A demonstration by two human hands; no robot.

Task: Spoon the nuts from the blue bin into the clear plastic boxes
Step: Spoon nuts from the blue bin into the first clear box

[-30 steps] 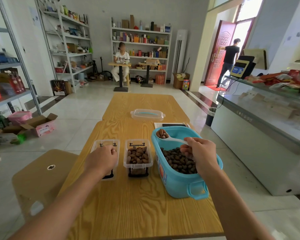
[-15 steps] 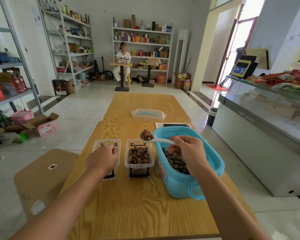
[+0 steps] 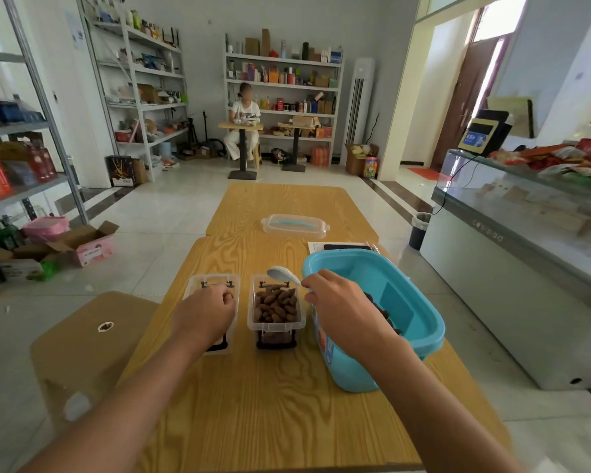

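A blue bin (image 3: 417, 322) with brown nuts (image 3: 382, 315) in its bottom stands at the right of the wooden table (image 3: 280, 404). My right hand (image 3: 342, 308) grips a white spoon (image 3: 282, 275), tipped bowl-down over the far end of the middle clear box (image 3: 276, 307). That box is filled with nuts. A second clear box (image 3: 212, 291) sits to its left. My left hand (image 3: 207, 314) rests closed on that box and hides most of its inside.
A clear lid with a blue handle (image 3: 294, 226) lies further back on the table, and a paper with a dark phone (image 3: 343, 248) sits behind the bin. A brown stool (image 3: 89, 339) stands left, a glass counter (image 3: 526, 254) right. A person sits at a far table (image 3: 241, 126).
My right hand carried the loaded spoon left from over the bin to the middle box and tipped it. The nuts have left the spoon. My left hand stayed on the left box.
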